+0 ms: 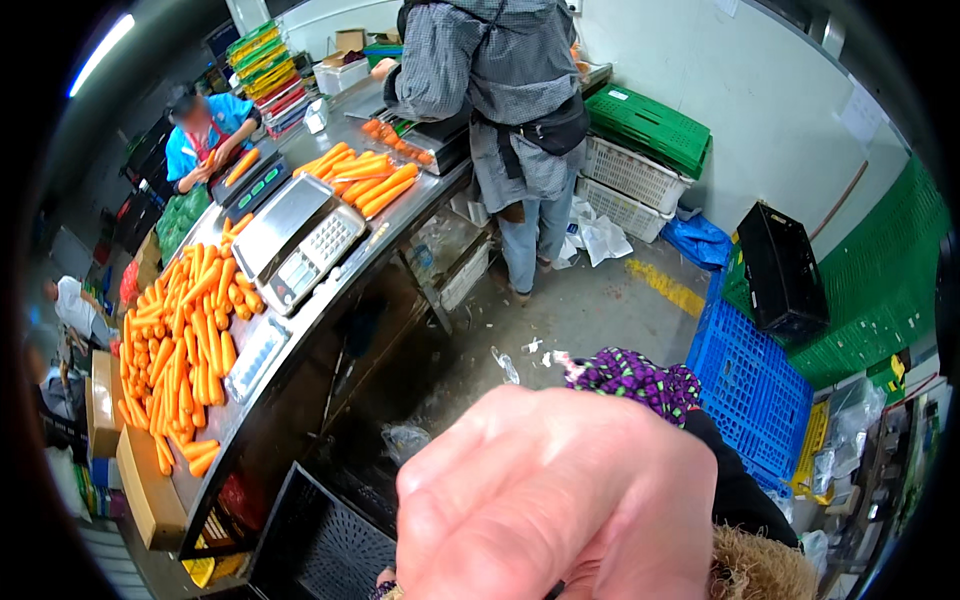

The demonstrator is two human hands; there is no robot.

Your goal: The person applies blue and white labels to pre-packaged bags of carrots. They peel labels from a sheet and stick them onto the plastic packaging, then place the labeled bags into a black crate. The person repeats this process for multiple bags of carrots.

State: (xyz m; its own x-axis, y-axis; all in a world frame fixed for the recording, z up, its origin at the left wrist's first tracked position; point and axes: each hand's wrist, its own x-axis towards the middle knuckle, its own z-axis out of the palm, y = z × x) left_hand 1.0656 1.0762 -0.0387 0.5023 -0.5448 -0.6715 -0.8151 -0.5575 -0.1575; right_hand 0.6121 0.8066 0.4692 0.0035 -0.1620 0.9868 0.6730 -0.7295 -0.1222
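Observation:
My right hand fills the lower middle, very close to the camera, with its fingers curled closed; whatever they hold, if anything, is hidden. Purple-and-green patterned fabric, a dark sleeve and a furry cuff show behind it. A small part of my left hand peeks out at the bottom edge beside a black plastic crate, its fingers mostly hidden. To the left, a steel table bears a large pile of loose carrots, an electronic scale and more carrots.
A person in grey stands at the table's far end; another in blue handles carrots across it. A figure in white is further left. Cardboard boxes, stacked crates, blue crates and a green crate stack surround the floor.

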